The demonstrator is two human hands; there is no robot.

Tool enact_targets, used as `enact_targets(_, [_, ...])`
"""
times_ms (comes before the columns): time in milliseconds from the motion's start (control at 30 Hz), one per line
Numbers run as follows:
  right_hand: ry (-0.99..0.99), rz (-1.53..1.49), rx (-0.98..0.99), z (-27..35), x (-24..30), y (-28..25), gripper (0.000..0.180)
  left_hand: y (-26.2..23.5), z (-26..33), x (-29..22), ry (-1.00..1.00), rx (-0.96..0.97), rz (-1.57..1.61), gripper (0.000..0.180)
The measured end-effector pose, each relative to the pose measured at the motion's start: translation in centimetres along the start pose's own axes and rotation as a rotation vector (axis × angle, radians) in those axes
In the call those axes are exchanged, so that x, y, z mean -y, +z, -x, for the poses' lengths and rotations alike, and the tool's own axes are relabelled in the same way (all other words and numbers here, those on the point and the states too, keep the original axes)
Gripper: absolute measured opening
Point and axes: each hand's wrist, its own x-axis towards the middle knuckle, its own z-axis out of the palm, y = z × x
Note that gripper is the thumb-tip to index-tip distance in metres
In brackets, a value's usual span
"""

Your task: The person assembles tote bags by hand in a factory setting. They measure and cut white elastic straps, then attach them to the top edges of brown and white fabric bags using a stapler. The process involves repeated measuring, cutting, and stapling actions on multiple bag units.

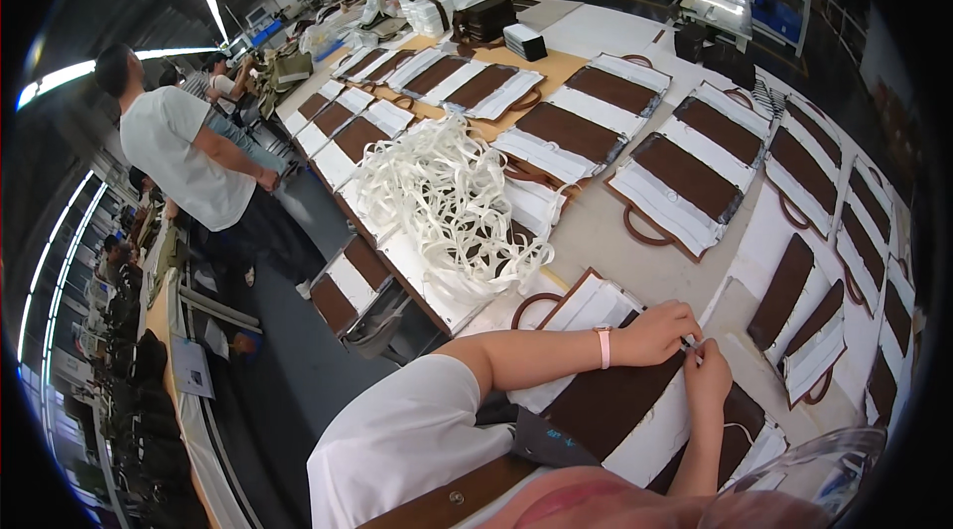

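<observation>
A brown-and-white striped bag panel (611, 400) with a curved brown handle (536, 309) lies on the table in front of me. Over its far right edge my left hand (660, 332), with a pink band at the wrist, is closed in a pinch. My right hand (708, 370) meets it there, its fingertips also pinched. Between the fingertips is something small and greyish, mostly hidden; whether it is part of the panel's edge I cannot tell. A loose pale thread (737, 430) lies on the panel's brown part near my right forearm.
A tangled heap of white tape (447, 201) covers the table to the left. Several similar panels (690, 167) lie in rows beyond and to the right. Dark stacked pieces (484, 21) stand at the back. A person in a white shirt (184, 147) stands at the left.
</observation>
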Motion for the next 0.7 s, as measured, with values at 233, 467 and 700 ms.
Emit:
enact_targets(233, [0.007,-0.039,0.009,0.1,0.0,0.1,0.019,-0.8,-0.1,-0.7,-0.178,0.076,0.172,0.022])
enact_targets(467, [-0.002,-0.031,0.005,0.2,0.3,-0.1,0.019,-0.2,0.1,0.2,-0.019,-0.027,0.037,0.024])
enact_targets(700, [-0.024,-0.009,-0.010,0.1,-0.2,0.2,0.019,0.2,0.2,0.3,-0.011,-0.055,-0.022,0.027])
